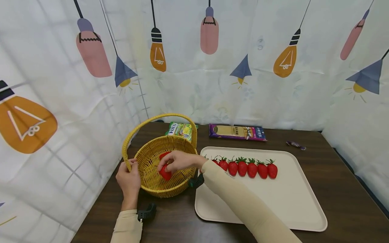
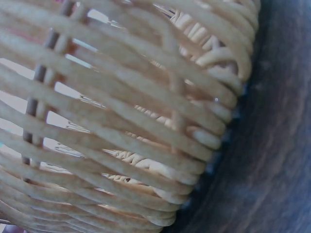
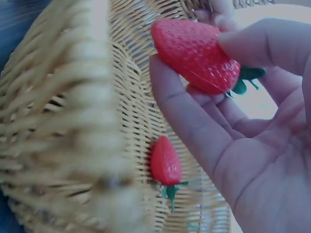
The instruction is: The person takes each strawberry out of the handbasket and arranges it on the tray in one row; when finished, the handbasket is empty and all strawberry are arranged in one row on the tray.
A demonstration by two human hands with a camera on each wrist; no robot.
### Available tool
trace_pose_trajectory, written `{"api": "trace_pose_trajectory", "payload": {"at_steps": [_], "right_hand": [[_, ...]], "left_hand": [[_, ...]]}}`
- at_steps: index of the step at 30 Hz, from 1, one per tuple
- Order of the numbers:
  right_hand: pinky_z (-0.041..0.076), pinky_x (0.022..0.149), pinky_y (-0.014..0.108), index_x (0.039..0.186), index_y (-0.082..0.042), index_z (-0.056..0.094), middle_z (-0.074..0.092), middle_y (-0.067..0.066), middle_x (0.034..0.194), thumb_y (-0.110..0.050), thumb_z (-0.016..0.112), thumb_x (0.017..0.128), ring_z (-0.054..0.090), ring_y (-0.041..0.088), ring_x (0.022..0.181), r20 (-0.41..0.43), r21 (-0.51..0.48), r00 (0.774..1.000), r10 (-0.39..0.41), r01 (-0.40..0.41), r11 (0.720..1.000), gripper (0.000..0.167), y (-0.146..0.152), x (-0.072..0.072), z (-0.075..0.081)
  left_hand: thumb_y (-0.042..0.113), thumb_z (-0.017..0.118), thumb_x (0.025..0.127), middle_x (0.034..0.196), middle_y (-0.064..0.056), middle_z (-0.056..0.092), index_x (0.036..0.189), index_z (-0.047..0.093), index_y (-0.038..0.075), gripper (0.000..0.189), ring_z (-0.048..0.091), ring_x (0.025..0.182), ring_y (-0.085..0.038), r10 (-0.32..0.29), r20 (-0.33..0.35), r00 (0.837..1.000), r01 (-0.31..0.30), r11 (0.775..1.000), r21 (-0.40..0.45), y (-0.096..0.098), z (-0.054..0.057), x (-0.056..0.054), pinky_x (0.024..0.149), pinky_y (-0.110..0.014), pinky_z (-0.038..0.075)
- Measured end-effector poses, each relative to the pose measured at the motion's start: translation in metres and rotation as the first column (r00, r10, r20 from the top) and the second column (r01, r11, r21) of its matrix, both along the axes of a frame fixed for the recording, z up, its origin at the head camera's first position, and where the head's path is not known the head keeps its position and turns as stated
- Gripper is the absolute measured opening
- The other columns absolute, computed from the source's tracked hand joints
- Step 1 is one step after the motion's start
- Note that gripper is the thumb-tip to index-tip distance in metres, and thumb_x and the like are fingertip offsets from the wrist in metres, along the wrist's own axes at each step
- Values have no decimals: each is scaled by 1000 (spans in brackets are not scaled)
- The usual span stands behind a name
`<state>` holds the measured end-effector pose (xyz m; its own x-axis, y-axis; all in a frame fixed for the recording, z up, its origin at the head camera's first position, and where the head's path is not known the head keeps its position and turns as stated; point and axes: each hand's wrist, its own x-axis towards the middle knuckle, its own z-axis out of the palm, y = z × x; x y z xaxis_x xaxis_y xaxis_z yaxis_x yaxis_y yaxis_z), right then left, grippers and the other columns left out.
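A yellow woven basket [image 1: 155,193] with a tall hoop handle stands on the dark table. My left hand [image 1: 129,179] grips it where the handle meets the rim at the left; the left wrist view shows only the blurred basket weave [image 2: 121,107]. Over the basket's inside, my right hand [image 1: 181,160] pinches a red toy strawberry [image 3: 194,54] between thumb and fingers, its green leaves toward the palm. Another strawberry [image 3: 165,160] lies inside the basket. Several more strawberries [image 1: 242,167] form a row on a cream tray [image 1: 273,206]; my right forearm covers part of it.
Behind the basket lies a green FOX'S candy bag [image 1: 181,130]. A purple snack packet [image 1: 237,132] is at the table's back edge, and a small wrapped candy [image 1: 295,145] sits at the back right. Patterned curtains [image 1: 194,84] surround the table [image 1: 343,195].
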<state>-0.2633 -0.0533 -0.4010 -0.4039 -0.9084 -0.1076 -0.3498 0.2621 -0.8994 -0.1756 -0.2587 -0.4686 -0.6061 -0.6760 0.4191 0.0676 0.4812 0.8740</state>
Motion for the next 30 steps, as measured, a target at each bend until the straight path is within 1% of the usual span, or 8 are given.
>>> {"api": "trace_pose_trajectory", "payload": {"at_steps": [4, 9, 15, 19, 23, 27, 28, 30], "right_hand": [[55, 81, 36, 113, -12, 71, 61, -1, 120, -6, 57, 95, 62, 12, 96, 28, -44, 995, -96, 97, 994, 24, 15, 2, 0], [51, 88, 50, 112, -13, 69, 64, 0, 116, -10, 56, 95, 63, 16, 95, 71, -108, 984, -166, 173, 979, 22, 35, 3, -1], [52, 81, 35, 115, -18, 68, 68, -2, 107, -17, 65, 94, 62, 14, 87, 8, -132, 972, -237, 235, 963, 22, 59, 8, -1], [52, 79, 33, 115, -17, 68, 69, -1, 106, -17, 66, 93, 62, 15, 88, 9, -151, 948, -318, 315, 937, 23, 74, 14, -3], [53, 80, 40, 114, -19, 69, 67, 2, 105, -17, 65, 92, 62, 18, 90, 24, -168, 918, -395, 393, 904, 23, 91, 18, -6], [54, 69, 39, 116, -11, 68, 64, 9, 113, -11, 63, 92, 64, 25, 90, 42, -182, 895, -444, 444, 877, 24, 108, 26, -3], [53, 61, 37, 117, -10, 68, 63, 10, 115, -10, 62, 92, 64, 30, 89, 44, -179, 888, -458, 458, 871, 25, 113, 27, -4], [51, 58, 36, 117, -8, 67, 62, 12, 118, -9, 62, 92, 63, 31, 89, 32, -180, 873, -486, 483, 857, 25, 123, 28, -7]], "left_hand": [[12, 57, 94, 84, 6, 62, 85, 67, 2, 17, 40, 56, -11, -11, 2, 1000, 11, 1000, 6, 1, 1, 1, 54, -24, 29], [12, 57, 95, 79, 12, 57, 87, 69, 1, 18, 39, 55, -12, -15, -4, 1000, 15, 1000, 12, 1, 1, 0, 55, -25, 30], [12, 58, 94, 82, 17, 58, 84, 68, -1, 19, 41, 56, -11, -13, -21, 1000, 14, 1000, 13, -1, -2, -1, 55, -23, 31], [12, 58, 94, 86, 16, 60, 81, 66, -3, 21, 43, 59, -10, -15, -32, 999, 15, 1000, 8, -2, -3, -2, 56, -23, 31], [11, 59, 94, 86, 16, 60, 80, 66, -2, 21, 42, 57, -10, -18, -35, 999, 18, 1000, 9, -2, -2, -2, 56, -23, 31], [11, 59, 94, 84, 19, 59, 81, 66, -2, 20, 41, 57, -10, -20, -34, 999, 20, 1000, 9, -2, -1, -1, 56, -24, 30], [11, 58, 94, 84, 20, 59, 81, 66, -2, 20, 41, 56, -10, -20, -35, 999, 20, 1000, 9, -2, -1, -1, 55, -24, 30], [11, 58, 94, 83, 21, 58, 80, 66, -2, 21, 40, 55, -10, -21, -36, 999, 21, 1000, 5, -1, -2, -1, 55, -24, 30]]}}
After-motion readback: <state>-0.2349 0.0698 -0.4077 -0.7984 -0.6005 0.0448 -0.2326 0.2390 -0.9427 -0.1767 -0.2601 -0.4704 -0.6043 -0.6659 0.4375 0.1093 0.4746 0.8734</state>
